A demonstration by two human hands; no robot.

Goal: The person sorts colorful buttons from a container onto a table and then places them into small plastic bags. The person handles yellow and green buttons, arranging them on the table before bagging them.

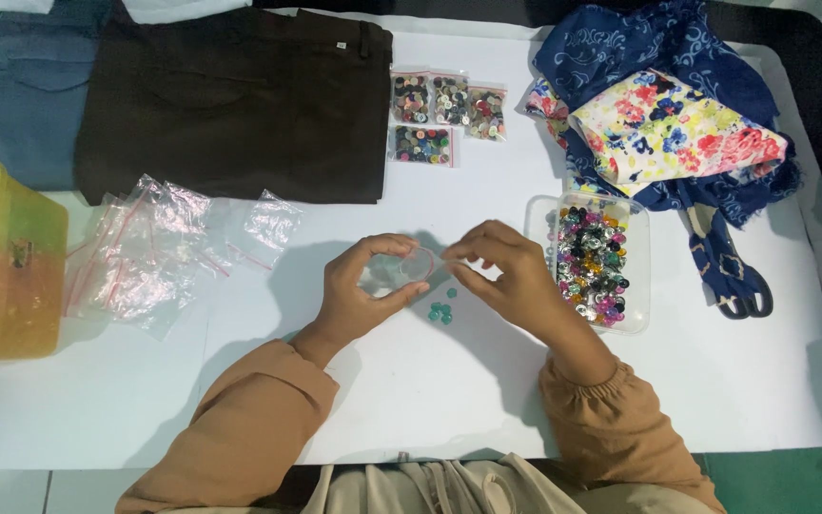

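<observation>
My left hand (365, 290) and my right hand (506, 274) together hold a small clear plastic zip bag (401, 269) just above the white table (430, 381). The left thumb and fingers curl around the bag's body. Fingertips of the right hand pinch its open mouth. Several small green buttons (441, 310) lie on the table right below the bag, between the two hands. A clear plastic tub (636, 286) full of mixed coloured buttons stands just right of my right hand.
Empty clear zip bags (159, 249) lie at the left, beside a yellow plastic box (7, 262). Several filled button bags (444, 112) sit at the back beside dark brown trousers (240, 105) and blue jeans (21, 95). Floral and blue cloths (668, 124) and scissors (734, 276) lie at the right.
</observation>
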